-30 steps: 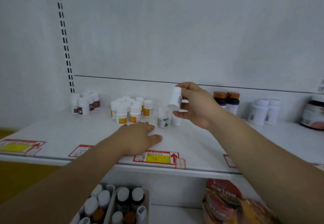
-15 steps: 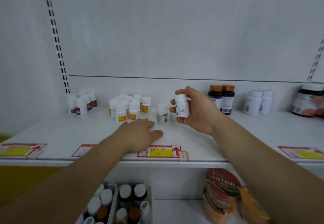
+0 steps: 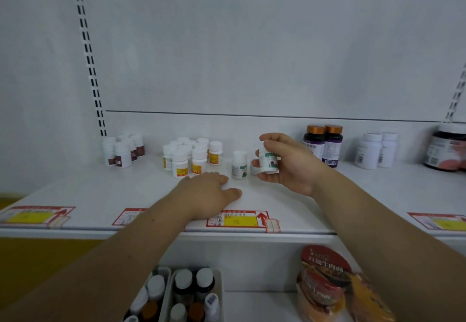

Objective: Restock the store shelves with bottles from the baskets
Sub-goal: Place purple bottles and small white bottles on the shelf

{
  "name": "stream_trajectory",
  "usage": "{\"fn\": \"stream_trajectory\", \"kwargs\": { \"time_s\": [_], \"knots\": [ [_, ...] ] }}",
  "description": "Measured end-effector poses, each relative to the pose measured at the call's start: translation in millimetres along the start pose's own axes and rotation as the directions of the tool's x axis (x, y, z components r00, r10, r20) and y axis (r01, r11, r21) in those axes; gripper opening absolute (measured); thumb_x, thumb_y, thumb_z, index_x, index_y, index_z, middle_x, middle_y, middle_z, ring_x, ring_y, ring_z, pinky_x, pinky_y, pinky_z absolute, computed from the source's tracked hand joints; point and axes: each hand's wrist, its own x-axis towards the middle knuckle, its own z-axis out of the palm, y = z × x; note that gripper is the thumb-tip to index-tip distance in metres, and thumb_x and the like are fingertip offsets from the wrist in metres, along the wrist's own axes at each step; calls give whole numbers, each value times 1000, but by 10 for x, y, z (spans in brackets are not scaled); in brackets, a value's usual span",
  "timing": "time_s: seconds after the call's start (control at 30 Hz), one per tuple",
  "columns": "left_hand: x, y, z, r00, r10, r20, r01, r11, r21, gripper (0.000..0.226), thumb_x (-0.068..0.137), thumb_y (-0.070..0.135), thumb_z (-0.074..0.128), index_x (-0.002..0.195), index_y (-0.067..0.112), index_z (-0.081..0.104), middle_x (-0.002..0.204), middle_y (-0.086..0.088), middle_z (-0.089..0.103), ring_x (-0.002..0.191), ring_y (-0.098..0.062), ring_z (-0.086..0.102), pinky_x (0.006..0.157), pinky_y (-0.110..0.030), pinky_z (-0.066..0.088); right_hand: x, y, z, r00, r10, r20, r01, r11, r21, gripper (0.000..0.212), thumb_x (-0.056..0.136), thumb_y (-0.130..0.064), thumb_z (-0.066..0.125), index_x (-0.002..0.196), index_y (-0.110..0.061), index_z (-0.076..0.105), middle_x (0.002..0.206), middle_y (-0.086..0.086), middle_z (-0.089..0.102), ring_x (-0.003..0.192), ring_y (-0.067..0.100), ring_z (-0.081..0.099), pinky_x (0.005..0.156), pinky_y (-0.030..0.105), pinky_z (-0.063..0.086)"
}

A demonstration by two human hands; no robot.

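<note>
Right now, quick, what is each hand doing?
Left hand: open, resting flat on the shelf, holding nothing.
Right hand: holding a small white bottle above the shelf.

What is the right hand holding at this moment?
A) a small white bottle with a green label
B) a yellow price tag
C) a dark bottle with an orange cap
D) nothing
A: the right hand has its fingers and thumb curled round a small white bottle with a green label, held above the shelf.
</note>
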Motion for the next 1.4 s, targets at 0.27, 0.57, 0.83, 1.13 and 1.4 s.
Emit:
{"fn": "stream_trajectory", "kwargs": {
  "time_s": [0.27, 0.57, 0.83, 1.13, 1.4],
  "knots": [
    [19, -13, 5, 1000, -4, -3, 4, 1000, -10, 64, 92, 61, 33, 146, 28, 30, 154, 4, 28, 139, -19, 31, 113, -39, 26, -37, -7, 11, 1000, -2, 13, 2, 999, -48, 10, 94, -19, 54, 102, -17, 60, 99, 9, 56, 88, 26, 63, 68, 36, 55],
    [32, -25, 15, 1000, -7, -6, 7, 1000, -14, 63, 92, 61, 33, 146, 28, 30, 154, 3, 29, 138, -19, 32, 112, -39, 27, -14, -6, 1, 999, 23, -37, -22, 999, 27, 22, 97, -13, 45, 101, -10, 66, 116, 18, 56, 100, 30, 57, 77, 40, 56],
    [34, -29, 17, 1000, -6, -9, 6, 1000, -25, 63, 91, 61, 34, 145, 28, 31, 153, 3, 30, 137, -20, 33, 112, -39, 28, -40, -52, 26, 988, 87, -130, -68, 987, 147, 18, 98, -18, 49, 101, -1, 54, 101, 18, 60, 76, 26, 67, 69, 36, 60],
    [35, -38, 24, 1000, -11, -16, 10, 999, -50, 63, 90, 62, 35, 145, 29, 32, 152, 4, 32, 136, -20, 34, 112, -39, 29, -36, 35, -28, 950, -308, -41, 227, 776, -588, 31, 85, -11, 67, 109, -26, 55, 101, -8, 67, 94, 9, 62, 79, 19, 47],
    [66, -49, 20, 999, -22, -26, 20, 997, -71, 61, 90, 60, 38, 143, 30, 35, 151, 3, 35, 134, -20, 37, 110, -40, 32, -43, 118, 48, 937, -348, 27, 171, 390, -905, 46, 84, -30, 66, 127, -33, 48, 130, -5, 44, 120, 14, 44, 94, 27, 39]
  ]
}}
